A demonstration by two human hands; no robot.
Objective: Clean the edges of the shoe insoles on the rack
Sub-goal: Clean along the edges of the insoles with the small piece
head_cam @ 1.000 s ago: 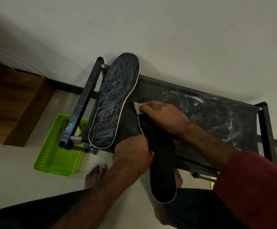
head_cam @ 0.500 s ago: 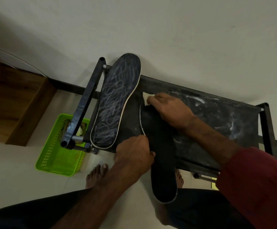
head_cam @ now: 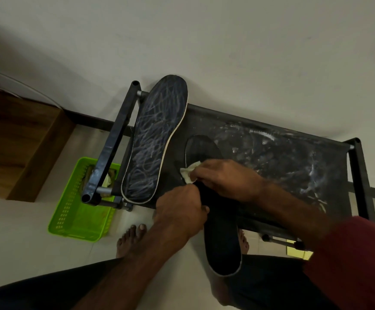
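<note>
Pale cloth (head_cam: 188, 173) is pinched in the right hand (head_cam: 224, 179) against the left edge of the insole (head_cam: 221, 247), which lies on the rack (head_cam: 282, 157) with its near half hanging off the front. The left hand (head_cam: 179, 211) grips that edge mid-length. If that grip slackens, a hard wipe could tip the insole onto the foot (head_cam: 132, 240) below. The second insole (head_cam: 157, 139) lies close beside it, crowding the cloth. A basket (head_cam: 70, 220) sits on the floor.

This is looking like a home: a rack (head_cam: 271, 166) is standing against a plain wall (head_cam: 227, 52), a basket (head_cam: 79, 220) and cabinet (head_cam: 14, 142) are sitting beside it, and a bare foot (head_cam: 132, 240) is resting on the floor (head_cam: 14, 242).
</note>
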